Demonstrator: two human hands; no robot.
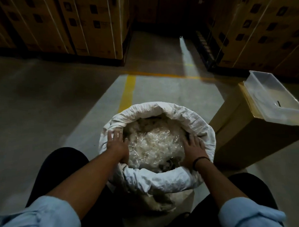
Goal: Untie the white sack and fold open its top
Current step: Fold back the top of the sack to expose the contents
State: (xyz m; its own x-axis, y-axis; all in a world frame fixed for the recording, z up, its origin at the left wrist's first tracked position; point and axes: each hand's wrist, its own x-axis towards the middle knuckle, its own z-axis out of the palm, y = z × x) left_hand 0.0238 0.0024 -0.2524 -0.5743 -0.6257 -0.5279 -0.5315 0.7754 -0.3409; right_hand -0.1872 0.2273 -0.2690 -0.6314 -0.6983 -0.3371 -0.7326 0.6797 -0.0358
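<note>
The white sack [165, 179] stands on the floor between my knees, its mouth wide and its top rolled outward into a thick rim all around. Pale, shiny shredded material [155, 144] fills it almost to the rim. My left hand [116, 143] lies flat on the rim's left side, fingers spread, thumb toward the filling. My right hand [194, 148] rests on the right side of the rim, fingers spread over the fold, a dark band on its wrist. No tie or string shows.
A long cardboard box [245, 135] lies right of the sack, with a clear plastic tray [271, 94] on its far end. Stacked strapped cartons [83, 25] line the back left and right. A yellow floor line [127, 93] runs ahead.
</note>
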